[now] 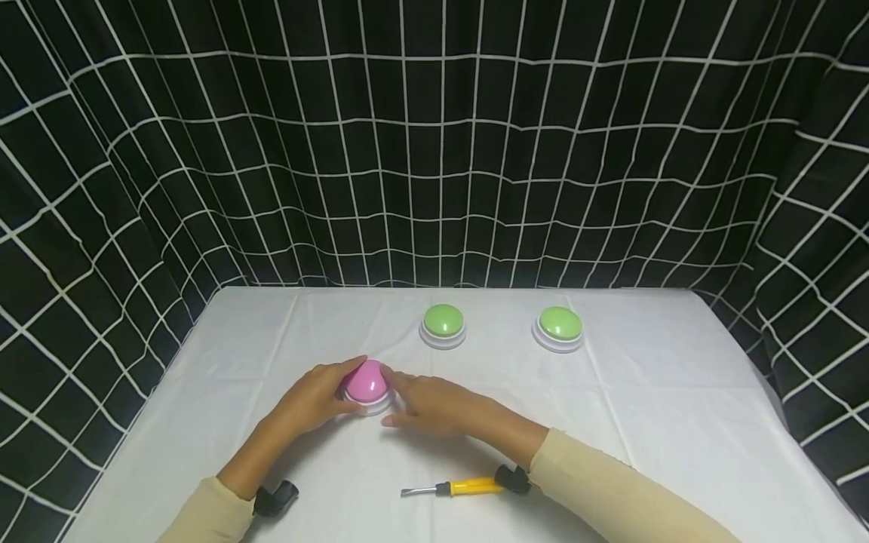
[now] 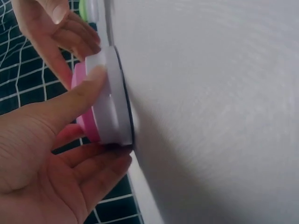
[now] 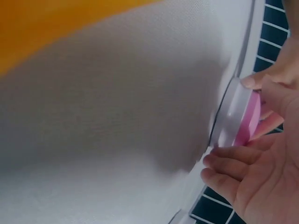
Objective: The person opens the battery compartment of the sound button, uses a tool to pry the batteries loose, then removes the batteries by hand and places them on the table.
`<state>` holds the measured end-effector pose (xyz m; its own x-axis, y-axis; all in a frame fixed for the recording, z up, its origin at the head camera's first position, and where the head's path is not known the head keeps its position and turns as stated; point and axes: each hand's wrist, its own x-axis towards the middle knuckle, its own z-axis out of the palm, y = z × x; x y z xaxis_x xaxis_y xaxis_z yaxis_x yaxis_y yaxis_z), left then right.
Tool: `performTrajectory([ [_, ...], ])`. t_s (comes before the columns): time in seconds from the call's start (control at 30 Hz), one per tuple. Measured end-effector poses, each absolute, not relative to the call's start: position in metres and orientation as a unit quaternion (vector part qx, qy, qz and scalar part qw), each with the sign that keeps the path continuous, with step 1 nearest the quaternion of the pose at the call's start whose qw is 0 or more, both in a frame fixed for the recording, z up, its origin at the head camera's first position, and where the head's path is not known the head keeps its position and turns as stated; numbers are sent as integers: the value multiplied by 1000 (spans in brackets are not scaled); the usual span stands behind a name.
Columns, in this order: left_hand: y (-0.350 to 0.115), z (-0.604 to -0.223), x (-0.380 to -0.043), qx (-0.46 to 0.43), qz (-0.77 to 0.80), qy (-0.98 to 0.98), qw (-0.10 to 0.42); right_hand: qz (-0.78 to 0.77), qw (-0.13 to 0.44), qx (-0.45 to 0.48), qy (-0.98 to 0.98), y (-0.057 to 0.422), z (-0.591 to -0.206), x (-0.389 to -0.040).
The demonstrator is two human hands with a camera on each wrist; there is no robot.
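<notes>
A pink dome push button point(image 1: 367, 382) with a white round base sits on the white cloth, left of the middle. My left hand point(image 1: 314, 398) grips it from the left, its thumb point(image 2: 88, 88) on the near side of the white base and its fingers around the far side. From the right, my right hand point(image 1: 434, 405) reaches in with fingers extended, the index finger touching the edge of the pink dome. In the right wrist view the fingers of that hand point(image 3: 261, 172) lie alongside the base point(image 3: 230, 114).
Two green push buttons on white bases, one near the centre point(image 1: 443, 322) and one farther right point(image 1: 560, 324), stand toward the back. A yellow-handled screwdriver point(image 1: 468, 486) lies in front, below my right forearm. Black curtains point(image 1: 441, 151) with a white grid surround the table point(image 1: 679, 422).
</notes>
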<state>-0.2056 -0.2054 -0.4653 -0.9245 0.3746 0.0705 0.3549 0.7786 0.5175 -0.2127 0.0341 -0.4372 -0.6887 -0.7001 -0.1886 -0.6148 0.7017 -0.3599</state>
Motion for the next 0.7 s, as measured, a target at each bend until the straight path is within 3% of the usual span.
performTrajectory([
  [0.4,-204,-468,-210,211,380,900,-6,-163,141,-371,903,42,-437,-214],
  [0.7,-192,-453,-211,206,486,849,21,-199,19,-388,900,56,-425,-209],
])
